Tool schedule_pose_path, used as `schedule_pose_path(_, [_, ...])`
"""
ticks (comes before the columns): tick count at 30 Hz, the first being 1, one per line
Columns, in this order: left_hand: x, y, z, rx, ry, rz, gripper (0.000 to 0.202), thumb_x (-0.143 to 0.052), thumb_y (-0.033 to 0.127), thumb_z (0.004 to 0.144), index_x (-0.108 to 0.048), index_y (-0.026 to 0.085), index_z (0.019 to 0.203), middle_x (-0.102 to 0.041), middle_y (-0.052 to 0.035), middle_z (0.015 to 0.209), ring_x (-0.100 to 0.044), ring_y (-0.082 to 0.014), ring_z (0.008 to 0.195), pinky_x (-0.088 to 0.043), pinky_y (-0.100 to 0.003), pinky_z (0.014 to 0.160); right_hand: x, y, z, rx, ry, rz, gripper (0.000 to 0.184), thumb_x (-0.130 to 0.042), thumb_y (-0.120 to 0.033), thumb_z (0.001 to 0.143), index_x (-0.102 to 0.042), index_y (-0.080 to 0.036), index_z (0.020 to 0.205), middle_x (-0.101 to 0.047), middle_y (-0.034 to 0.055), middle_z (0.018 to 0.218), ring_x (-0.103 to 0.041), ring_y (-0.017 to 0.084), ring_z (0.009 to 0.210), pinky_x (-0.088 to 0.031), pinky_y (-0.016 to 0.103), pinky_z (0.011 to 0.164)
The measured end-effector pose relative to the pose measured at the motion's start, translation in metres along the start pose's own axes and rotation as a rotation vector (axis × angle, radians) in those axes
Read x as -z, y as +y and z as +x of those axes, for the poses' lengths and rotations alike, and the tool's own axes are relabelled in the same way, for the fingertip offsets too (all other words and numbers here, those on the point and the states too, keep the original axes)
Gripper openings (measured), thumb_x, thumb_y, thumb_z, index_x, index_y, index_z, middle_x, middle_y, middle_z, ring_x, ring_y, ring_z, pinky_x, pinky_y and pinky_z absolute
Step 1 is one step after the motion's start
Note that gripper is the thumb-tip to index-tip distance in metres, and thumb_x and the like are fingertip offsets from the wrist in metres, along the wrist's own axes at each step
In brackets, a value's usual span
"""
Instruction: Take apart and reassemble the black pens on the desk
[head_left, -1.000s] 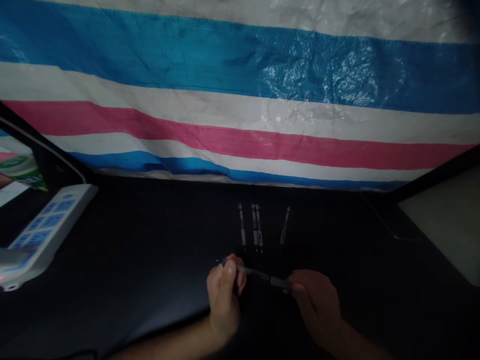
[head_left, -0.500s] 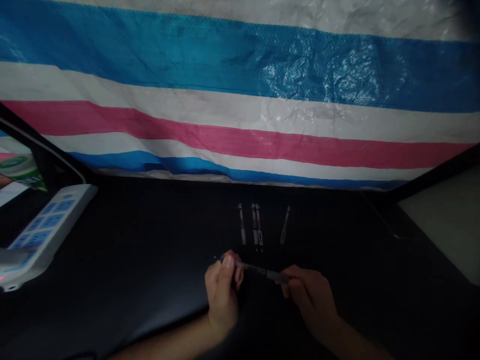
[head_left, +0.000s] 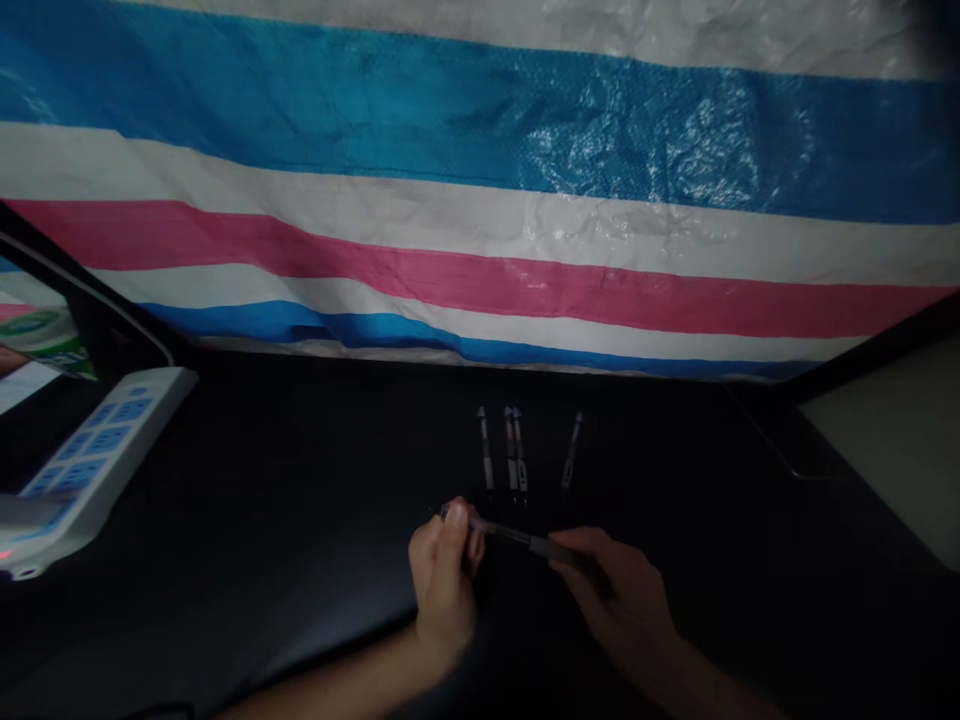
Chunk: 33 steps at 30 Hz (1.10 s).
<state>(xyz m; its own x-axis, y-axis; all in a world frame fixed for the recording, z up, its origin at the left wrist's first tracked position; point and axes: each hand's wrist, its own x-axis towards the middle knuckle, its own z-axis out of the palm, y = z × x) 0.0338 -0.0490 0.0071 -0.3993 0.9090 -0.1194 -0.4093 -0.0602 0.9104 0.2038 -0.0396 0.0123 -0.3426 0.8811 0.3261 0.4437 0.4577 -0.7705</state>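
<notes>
A slim pen (head_left: 510, 533) with a clear barrel and a grey grip lies slantwise between my two hands. My left hand (head_left: 444, 590) is closed round its left end, thumb on top, and the tip pokes out past the fingers. At the other end, the thumb and fingers of my right hand (head_left: 622, 590) pinch the grey grip section, which partly hides that end. Just beyond the hands, similar pens lie on the black table (head_left: 337, 480): a single pen (head_left: 487, 450) at left, a close pair (head_left: 516, 450) in the middle, and a slanted pen (head_left: 572, 450) at right.
A white power strip (head_left: 97, 450) with blue sockets stands at the left, a small red light glowing on it. Behind the table hangs a striped plastic sheet (head_left: 450, 270). A green and white container (head_left: 52, 340) shows at the far left. The scene is dim.
My right hand has shifted slightly on the pen's grip, its fingers straighter than before. The left hand has barely moved, and the pens on the table lie as they did.
</notes>
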Motion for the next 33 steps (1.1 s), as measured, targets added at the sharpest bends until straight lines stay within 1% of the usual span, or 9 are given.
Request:
schedule_pose_path(7, [0.003, -0.003, 0.0, -0.02, -0.05, -0.009, 0.05, -0.056, 0.047, 0.087, -0.038, 0.019, 0.05, -0.031, 0.0047, 0.048, -0.028, -0.0088, 0.045, -0.024, -0.023, 0.041, 0.005, -0.006, 0.002, 0.054, -0.129, 0.001, 0.022, -0.044, -0.024, 0.095, -0.061, -0.021, 0.081, -0.06, -0.0026, 0.06, -0.057, 0.011, 0.05, -0.042, 0.021, 0.052])
schedule_pose_path(13, [0.007, -0.004, 0.006, -0.146, -0.109, 0.096, 0.051, -0.052, 0.047, 0.09, -0.04, 0.019, 0.049, -0.035, 0.0035, 0.047, -0.034, -0.01, 0.045, -0.028, -0.024, 0.045, 0.006, -0.008, 0.005, -0.196, -0.222, 0.176, 0.034, -0.043, -0.038, 0.096, -0.059, -0.02, 0.071, -0.047, -0.0052, 0.05, -0.045, 0.009, 0.045, -0.033, 0.02, 0.046])
schedule_pose_path(15, [0.005, 0.0, 0.01, -0.145, -0.141, 0.171, 0.049, -0.049, 0.047, 0.092, -0.043, 0.018, 0.052, -0.038, 0.0031, 0.049, -0.035, -0.01, 0.046, -0.029, -0.024, 0.045, 0.004, -0.007, 0.005, -0.297, -0.245, 0.248, 0.036, -0.043, -0.041, 0.096, -0.057, -0.019, 0.071, -0.048, -0.0048, 0.052, -0.043, 0.009, 0.046, -0.033, 0.02, 0.047])
schedule_pose_path(17, [0.002, 0.007, 0.016, -0.155, -0.208, 0.269, 0.043, -0.047, 0.046, 0.093, -0.052, 0.016, 0.062, -0.045, 0.0016, 0.056, -0.04, -0.0107, 0.05, -0.033, -0.023, 0.048, 0.002, -0.006, 0.006, -0.359, -0.265, 0.319, 0.037, -0.042, -0.042, 0.097, -0.056, -0.019, 0.071, -0.052, -0.0036, 0.056, -0.043, 0.008, 0.047, -0.033, 0.021, 0.047])
schedule_pose_path(18, [0.0, 0.01, 0.019, -0.161, -0.233, 0.283, 0.036, -0.047, 0.046, 0.094, -0.058, 0.016, 0.076, -0.049, 0.0011, 0.06, -0.043, -0.0112, 0.052, -0.035, -0.023, 0.049, 0.0, -0.005, 0.006, -0.371, -0.267, 0.342, 0.037, -0.041, -0.042, 0.097, -0.056, -0.019, 0.072, -0.055, -0.0027, 0.058, -0.044, 0.008, 0.047, -0.034, 0.021, 0.048])
schedule_pose_path(20, [-0.005, 0.016, 0.024, -0.145, -0.292, 0.236, 0.026, -0.051, 0.042, 0.092, -0.058, 0.018, 0.097, -0.055, 0.0001, 0.072, -0.049, -0.0113, 0.057, -0.041, -0.023, 0.054, -0.003, -0.003, 0.007, -0.369, -0.245, 0.363, 0.036, -0.04, -0.042, 0.098, -0.057, -0.018, 0.076, -0.059, -0.0015, 0.061, -0.046, 0.008, 0.047, -0.035, 0.021, 0.049])
schedule_pose_path(25, [-0.011, 0.022, 0.036, -0.046, -0.467, 0.073, 0.033, -0.063, 0.033, 0.086, -0.056, 0.018, 0.115, -0.06, -0.0024, 0.088, -0.067, -0.0168, 0.076, -0.052, -0.028, 0.072, -0.007, 0.001, 0.008, -0.35, -0.238, 0.324, 0.032, -0.039, -0.04, 0.099, -0.057, -0.018, 0.083, -0.061, -0.001, 0.064, -0.05, 0.009, 0.049, -0.039, 0.021, 0.051])
schedule_pose_path(29, [-0.008, 0.023, 0.047, -0.015, -0.396, 0.08, 0.042, -0.07, 0.03, 0.08, -0.06, 0.019, 0.12, -0.062, -0.0012, 0.086, -0.07, -0.0167, 0.072, -0.052, -0.026, 0.068, -0.006, 0.003, 0.011, -0.323, -0.265, 0.31, 0.026, -0.041, -0.037, 0.097, -0.059, -0.018, 0.095, -0.062, -0.0017, 0.067, -0.052, 0.009, 0.051, -0.04, 0.021, 0.053])
schedule_pose_path(33, [-0.003, 0.022, 0.06, -0.021, -0.351, 0.112, 0.062, -0.071, 0.03, 0.079, -0.044, 0.024, 0.135, -0.063, 0.0027, 0.079, -0.07, -0.0147, 0.064, -0.05, -0.02, 0.056, -0.008, 0.006, 0.012, -0.307, -0.236, 0.317, 0.024, -0.04, -0.033, 0.098, -0.058, -0.019, 0.104, -0.061, -0.0025, 0.067, -0.051, 0.009, 0.05, -0.04, 0.021, 0.052])
